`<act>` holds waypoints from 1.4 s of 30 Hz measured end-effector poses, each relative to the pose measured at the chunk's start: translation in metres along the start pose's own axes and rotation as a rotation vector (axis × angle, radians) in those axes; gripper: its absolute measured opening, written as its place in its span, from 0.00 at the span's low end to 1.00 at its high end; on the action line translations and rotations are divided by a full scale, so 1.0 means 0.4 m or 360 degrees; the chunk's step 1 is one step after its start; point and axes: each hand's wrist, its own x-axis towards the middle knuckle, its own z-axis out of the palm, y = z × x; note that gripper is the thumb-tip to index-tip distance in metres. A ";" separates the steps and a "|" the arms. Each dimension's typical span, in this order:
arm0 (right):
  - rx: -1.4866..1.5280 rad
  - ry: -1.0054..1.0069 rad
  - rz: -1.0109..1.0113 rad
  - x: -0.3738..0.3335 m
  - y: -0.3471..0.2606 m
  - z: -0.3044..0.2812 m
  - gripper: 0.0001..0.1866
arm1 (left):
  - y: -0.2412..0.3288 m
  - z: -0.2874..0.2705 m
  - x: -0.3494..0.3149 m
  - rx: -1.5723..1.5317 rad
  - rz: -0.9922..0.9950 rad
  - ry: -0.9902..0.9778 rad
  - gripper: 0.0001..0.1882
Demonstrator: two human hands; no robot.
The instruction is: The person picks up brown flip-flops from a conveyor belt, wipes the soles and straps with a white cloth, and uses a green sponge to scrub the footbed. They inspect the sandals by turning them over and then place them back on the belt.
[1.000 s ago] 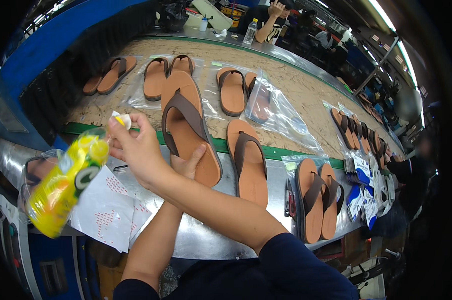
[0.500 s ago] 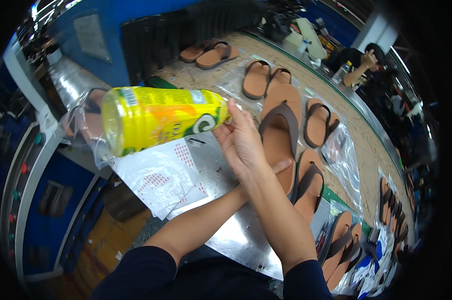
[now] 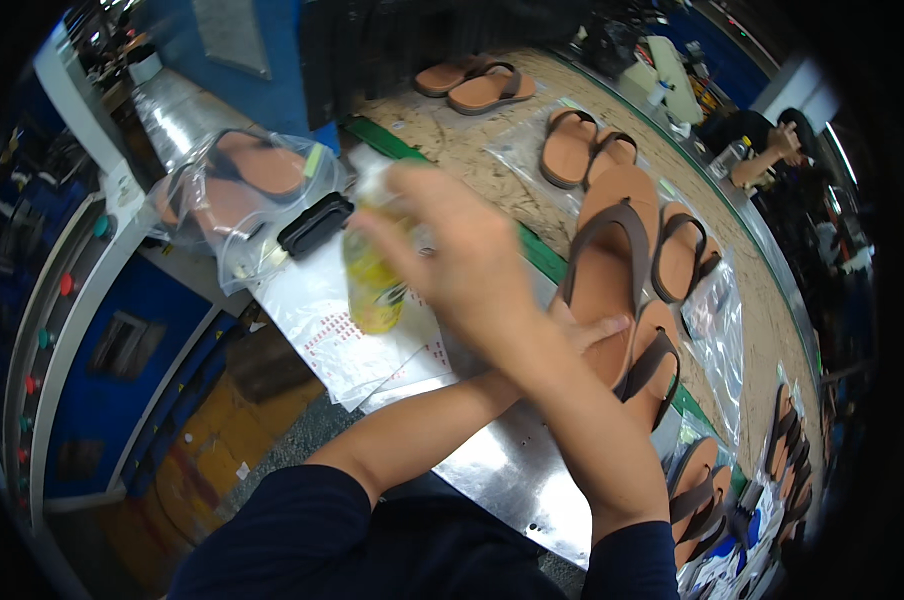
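Observation:
My left hand (image 3: 597, 328) grips a large tan flip-flop sandal (image 3: 602, 275) with a dark brown strap. Its thumb lies across the footbed, and the other fingers are hidden beneath. Crossing over the left forearm, my right hand (image 3: 462, 250) is at the upper part of a yellow plastic bottle (image 3: 377, 285). This hand is smeared by motion, so whether it still grips the bottle is unclear. The bottle stands upright over white sheets with red print (image 3: 337, 350); a whitish top shows above my fingers. A black oblong object (image 3: 315, 224) lies beside the bottle.
Bagged sandals (image 3: 237, 185) lie left of the bottle. More sandals (image 3: 570, 148) rest on the worn tan belt (image 3: 412, 118) with green edging, and several others line the right. Below is a metal tabletop (image 3: 497, 460). Across the belt, a person (image 3: 772, 150) leans near a clear bottle (image 3: 730, 158).
The yellow bottle has gone from lying sideways in my right hand, near the camera, to upright and lower over the sheets. The black object has come into sight. My left hand keeps the sandal.

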 end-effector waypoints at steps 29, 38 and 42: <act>-0.1002 0.0532 0.0686 -0.376 -0.041 -0.328 0.08 | 0.054 -0.049 -0.021 -0.0439 -0.0387 -0.0491 0.25; -0.1027 0.0508 0.0660 -0.380 -0.057 -0.326 0.09 | 0.064 -0.052 -0.024 -0.0475 -0.0234 -0.0445 0.23; -0.1089 0.0487 0.0609 -0.349 -0.047 -0.332 0.09 | 0.073 -0.038 -0.025 -0.0476 -0.0122 -0.0498 0.22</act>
